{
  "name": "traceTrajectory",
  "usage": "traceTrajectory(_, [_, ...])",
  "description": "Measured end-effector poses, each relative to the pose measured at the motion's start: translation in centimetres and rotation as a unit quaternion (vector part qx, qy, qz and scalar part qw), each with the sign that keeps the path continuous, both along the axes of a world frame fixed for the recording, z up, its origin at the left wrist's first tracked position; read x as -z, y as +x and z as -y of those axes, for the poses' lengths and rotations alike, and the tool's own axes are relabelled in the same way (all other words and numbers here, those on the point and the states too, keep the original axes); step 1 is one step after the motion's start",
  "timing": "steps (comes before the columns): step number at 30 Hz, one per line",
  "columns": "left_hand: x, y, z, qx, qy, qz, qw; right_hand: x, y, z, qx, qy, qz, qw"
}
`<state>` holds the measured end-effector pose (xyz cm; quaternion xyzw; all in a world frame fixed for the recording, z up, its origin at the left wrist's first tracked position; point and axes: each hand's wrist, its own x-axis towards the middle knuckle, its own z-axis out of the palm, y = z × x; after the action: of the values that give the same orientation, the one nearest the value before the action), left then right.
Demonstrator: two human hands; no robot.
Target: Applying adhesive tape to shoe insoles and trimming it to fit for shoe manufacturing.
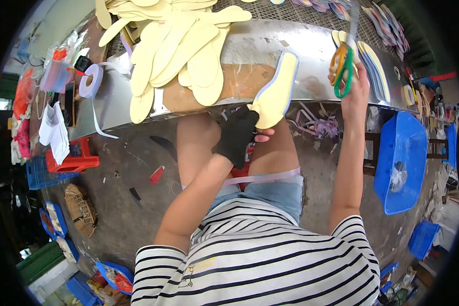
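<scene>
My left hand (239, 133), in a black glove with bare fingertips, grips a pale yellow insole (276, 93) by its heel end. The insole has a lavender-blue edge and points up and away over the near edge of the metal-topped table. My bare right hand (358, 92) is raised at the right, closed on scissors (346, 71) with green and orange handles; their blades point away and are blurred. Left of the held insole, a large loose pile of yellow insoles (178, 48) covers part of the table. A lavender strip (265, 178) lies across my lap.
A roll of lavender tape (91, 80) stands at the table's left, its end hanging down. More insoles (375, 71) stand stacked at the right, beside a blue tub (400, 163). A red stool (72, 155) and wicker basket (80, 209) are at left. Trimmings (321, 127) hang below the table edge.
</scene>
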<state>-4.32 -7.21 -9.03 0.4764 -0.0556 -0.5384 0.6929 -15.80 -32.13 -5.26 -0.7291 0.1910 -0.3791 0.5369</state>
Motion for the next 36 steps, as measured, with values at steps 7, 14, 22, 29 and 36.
traceTrajectory(7, [0.9, -1.4, 2.8, -0.004, 0.032, 0.027, 0.999, -4.6, 0.4, -4.5, -0.021, 0.193, 0.026, 0.981])
traceTrajectory(14, [1.3, -1.8, 3.8, -0.021, 0.003, 0.001, 1.0, -0.4, 2.2, -6.4, 0.065, -0.005, -0.023, 0.998])
traceTrajectory(22, [1.2, -1.6, 4.2, -0.026, 0.003, 0.001, 1.0, 0.1, 4.2, -4.1, 0.085, -0.063, -0.049, 0.993])
traceTrajectory(29, [0.8, -1.7, 4.1, -0.041, -0.001, -0.007, 0.999, -1.5, 5.1, -2.5, 0.059, 0.007, 0.038, 0.998])
traceTrajectory(36, [0.9, -1.4, 4.0, -0.041, 0.008, -0.013, 0.999, -1.7, 6.8, -0.9, 0.034, 0.135, 0.139, 0.981])
